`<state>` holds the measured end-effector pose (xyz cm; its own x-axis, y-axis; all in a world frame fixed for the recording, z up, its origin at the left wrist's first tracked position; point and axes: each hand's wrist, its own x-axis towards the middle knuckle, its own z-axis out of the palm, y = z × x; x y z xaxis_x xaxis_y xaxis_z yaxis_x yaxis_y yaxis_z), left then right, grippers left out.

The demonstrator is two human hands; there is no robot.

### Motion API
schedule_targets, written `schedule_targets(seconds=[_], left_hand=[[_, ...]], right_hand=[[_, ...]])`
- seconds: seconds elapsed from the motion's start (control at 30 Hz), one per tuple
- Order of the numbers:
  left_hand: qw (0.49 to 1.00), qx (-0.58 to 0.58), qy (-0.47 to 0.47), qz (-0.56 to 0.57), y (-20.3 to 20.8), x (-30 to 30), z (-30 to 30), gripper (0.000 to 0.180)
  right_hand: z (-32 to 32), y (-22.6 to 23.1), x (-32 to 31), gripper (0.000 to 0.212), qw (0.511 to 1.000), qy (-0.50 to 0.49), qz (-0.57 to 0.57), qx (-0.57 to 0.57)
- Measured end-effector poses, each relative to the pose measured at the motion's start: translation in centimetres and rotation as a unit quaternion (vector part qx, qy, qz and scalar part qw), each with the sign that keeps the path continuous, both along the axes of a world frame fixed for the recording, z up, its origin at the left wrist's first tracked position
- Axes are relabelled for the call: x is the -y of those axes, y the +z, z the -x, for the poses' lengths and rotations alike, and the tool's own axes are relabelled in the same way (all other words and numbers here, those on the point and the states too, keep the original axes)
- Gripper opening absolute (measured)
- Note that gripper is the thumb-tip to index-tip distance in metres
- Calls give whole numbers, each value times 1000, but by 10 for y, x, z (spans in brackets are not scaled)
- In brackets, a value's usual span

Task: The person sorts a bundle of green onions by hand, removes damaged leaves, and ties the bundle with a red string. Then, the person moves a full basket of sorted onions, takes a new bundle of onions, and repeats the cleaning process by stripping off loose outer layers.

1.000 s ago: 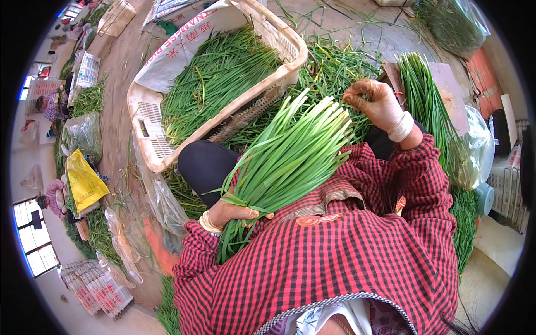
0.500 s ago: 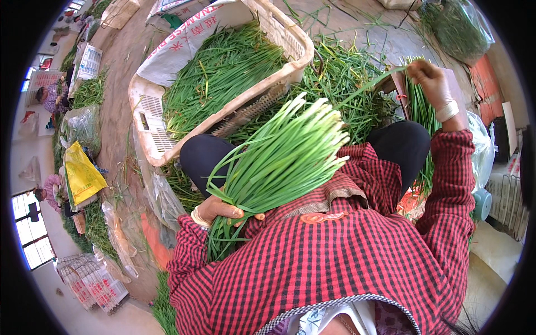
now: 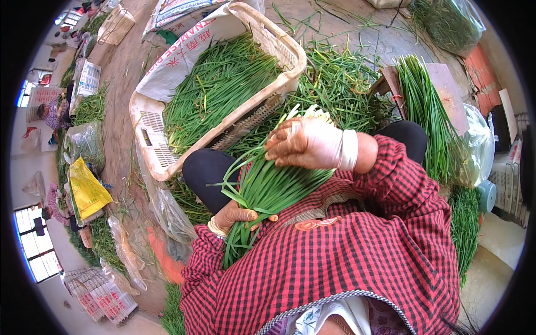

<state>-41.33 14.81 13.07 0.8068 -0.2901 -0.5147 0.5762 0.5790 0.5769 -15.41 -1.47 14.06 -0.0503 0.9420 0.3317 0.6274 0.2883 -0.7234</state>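
Observation:
My left hand (image 3: 232, 218), in a thin glove, is closed round the leafy end of a bunch of garlic chives (image 3: 279, 184). The bunch lies slanted above my lap, its pale stem ends (image 3: 312, 113) pointing away. Across its upper part reaches my gloved right hand (image 3: 304, 144), fingers together and bent at the chives. Whether a leaf is pinched under those fingers is hidden. Beyond my knees is a heap of loose chives (image 3: 340, 84). Another bundle of chives (image 3: 421, 109) lies on a small board (image 3: 446, 84) at the right.
A pale plastic crate (image 3: 158, 159), lined with a white printed sack (image 3: 187, 53), holds chives at the left. Far right are a full clear bag (image 3: 455, 28) and a white plastic bag (image 3: 477, 148). Other people work at the far left, near a yellow sack (image 3: 89, 190).
My right hand has come from the board at the right, where it held a long leaf, over to the bunch. The left hand keeps its hold and has shifted slightly right.

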Motion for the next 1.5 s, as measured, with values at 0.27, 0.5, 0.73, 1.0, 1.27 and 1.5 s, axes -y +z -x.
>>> schedule_targets(seconds=[0.27,0.5,0.73,1.0,1.27,1.5], left_hand=[[998,35,-18,-50,-10,1,2,52],[995,103,8,6,-39,-23,24,48],[969,53,201,-133,25,8,-13,38],[565,224,69,-791,16,54,-142,81],[802,369,-73,-463,62,89,-178,81],[943,262,205,-20,15,16,-193,110]], right_hand=[[-89,30,44,35,866,-301,-19,-400],[-144,-45,154,54,836,-499,136,-185],[-33,-41,69,88,837,-163,221,-472],[-15,-8,4,91,809,-182,-9,-559],[-70,28,84,52,740,-222,-24,-634],[-58,43,108,76,869,-292,48,-397]])
